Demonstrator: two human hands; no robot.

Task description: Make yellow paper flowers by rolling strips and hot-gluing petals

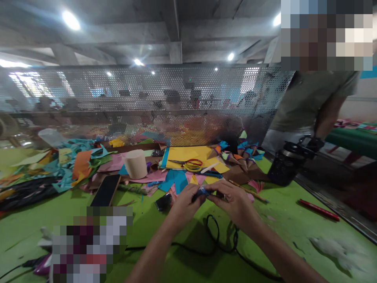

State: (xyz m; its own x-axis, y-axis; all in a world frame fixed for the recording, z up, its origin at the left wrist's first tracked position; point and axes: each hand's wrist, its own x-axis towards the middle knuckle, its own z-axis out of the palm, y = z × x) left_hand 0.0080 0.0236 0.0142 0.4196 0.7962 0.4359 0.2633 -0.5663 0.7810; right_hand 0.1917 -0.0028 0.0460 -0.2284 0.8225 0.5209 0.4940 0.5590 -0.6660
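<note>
My left hand point(188, 198) and my right hand point(228, 196) meet over the middle of the green table. Between their closed fingertips is a small dark-blue piece point(202, 191), partly covered by the fingers; its kind is too small and blurred to tell. A small shiny black item point(163, 201) lies just left of my left hand. Beneath the hands a black cable point(213, 245) loops over the tabletop. Scissors with yellow and red handles point(193, 164) rest beyond the hands on yellow sheets point(191, 153), with blue pieces point(175, 181) in front.
A cream roll point(136, 164), a phone point(106, 190) and heaps of coloured scraps point(84, 163) are on the left. A black bottle point(285, 163) and a red pen point(319, 209) are right. A perforated metal screen point(165, 90) stands behind; a person point(309, 102) stands at right.
</note>
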